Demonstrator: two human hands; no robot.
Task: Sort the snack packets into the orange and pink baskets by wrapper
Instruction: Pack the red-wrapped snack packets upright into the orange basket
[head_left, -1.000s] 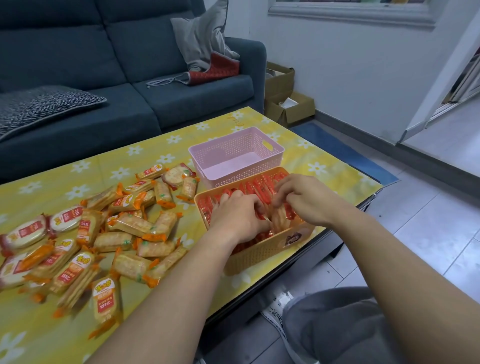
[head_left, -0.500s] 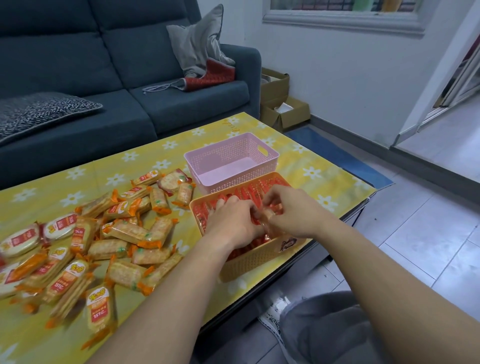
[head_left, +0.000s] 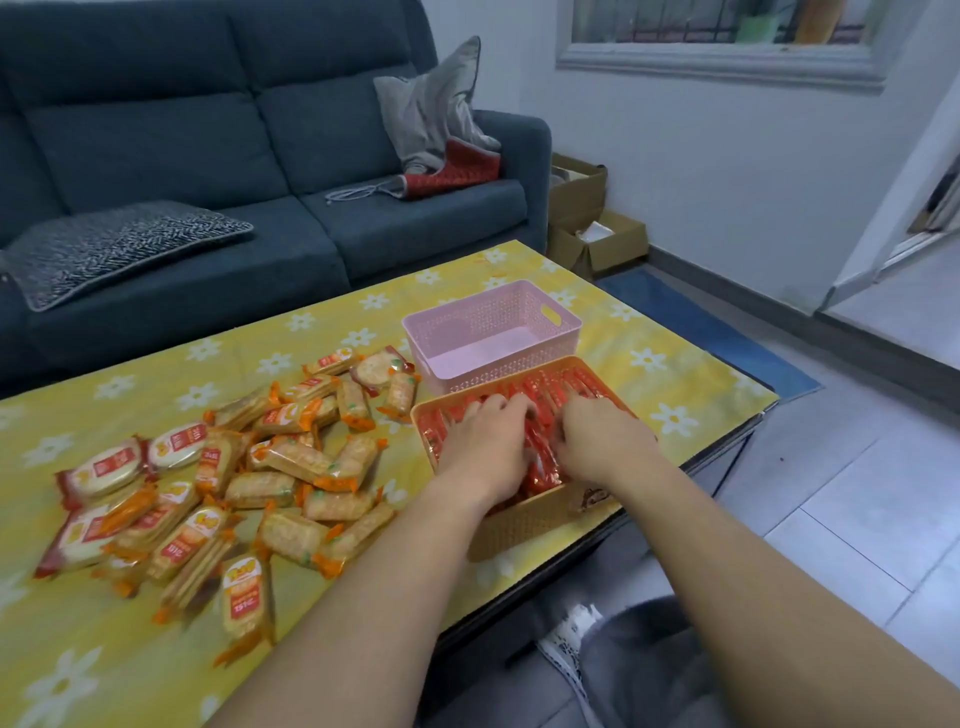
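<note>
Far left, on the yellow flowered tablecloth (head_left: 130, 649): loose heap of snack packets (head_left: 249, 467), orange-trimmed and red-trimmed mixed, overlapping, not yet sorted. Easy to misjudge there, with 2 wrapper kinds so close in colour. Likely to skid as well, if brushed by the left forearm (head_left: 363, 597) lying just beside the heap's near edge.

Further right: left hand (head_left: 483, 441) palm down on the red packets (head_left: 540, 467) filling the orange basket (head_left: 519, 525), fingertips buried among them; cannot tell whether pinching 1 or only pressing. Behind, just beside that basket's far wall: pink basket (head_left: 561, 332), nothing visible inside, probably light enough to be shoved away by any forward push.

Right hand (head_left: 602, 441) likewise knuckles up, fingers dug into the same row; grip hidden, cannot tell. Orange basket close to the tablecloth's front edge, so liable to slide off under a pull towards the body.

Writing, left to right: red labels with pale characters across the heap, mostly blurred. On the nearest packet (head_left: 241, 592), digits resembling 151 under a yellow logo. On the orange basket's near wall, small dark sticker (head_left: 589, 499), unreadable.
</note>
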